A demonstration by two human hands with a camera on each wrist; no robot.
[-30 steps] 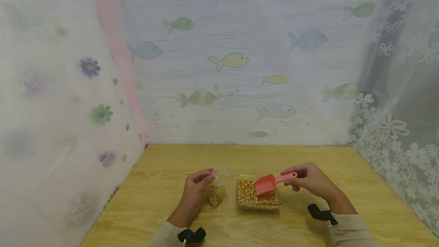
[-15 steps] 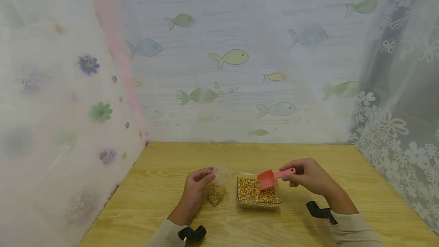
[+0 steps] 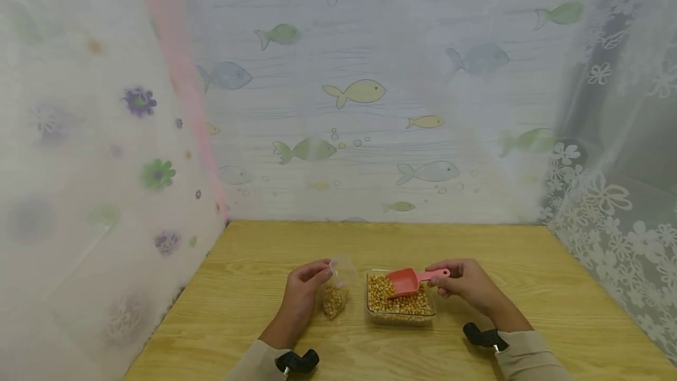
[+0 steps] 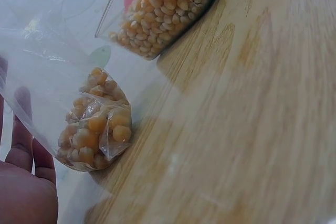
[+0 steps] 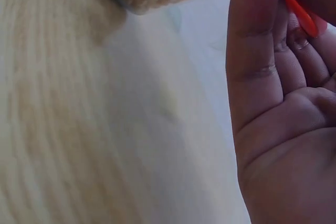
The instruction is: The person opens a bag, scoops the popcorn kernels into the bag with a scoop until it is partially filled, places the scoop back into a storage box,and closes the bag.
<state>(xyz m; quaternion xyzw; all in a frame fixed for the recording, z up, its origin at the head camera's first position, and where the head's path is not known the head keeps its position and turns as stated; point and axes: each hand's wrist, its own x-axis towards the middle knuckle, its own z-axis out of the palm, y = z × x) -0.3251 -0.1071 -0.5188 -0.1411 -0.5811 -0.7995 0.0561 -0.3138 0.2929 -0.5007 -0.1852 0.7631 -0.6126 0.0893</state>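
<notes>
1. The right hand [image 3: 465, 284] pinches the handle of the small red plastic scoop [image 3: 408, 281] between thumb and curled fingers; the scoop's bowl lies low over the yellow corn kernels in the clear rectangular plastic container [image 3: 400, 314], which stands on the light wooden table [image 3: 555, 287] near the middle of its near edge.
2. The left hand [image 3: 301, 296] pinches the rim of the small clear plastic bag [image 3: 337, 287] with thumb and fingertips, holding its mouth up. The bag stands on the table just left of the container, its bottom part-filled with kernels [image 4: 92, 124].
3. Judged from this, a good scoop calls for a shallow push along the kernels, bowl kept level when lifted, so nothing rolls off.
4. The bag's mouth looks narrow, so it should be kept wide and steady, and the scoop tipped slowly over it.
5. The path from container to bag is short; a low carry seems safest.
6. There is open table toward the far edge and both side edges. Patterned curtains [image 3: 365, 93] close in the far and side edges.
</notes>
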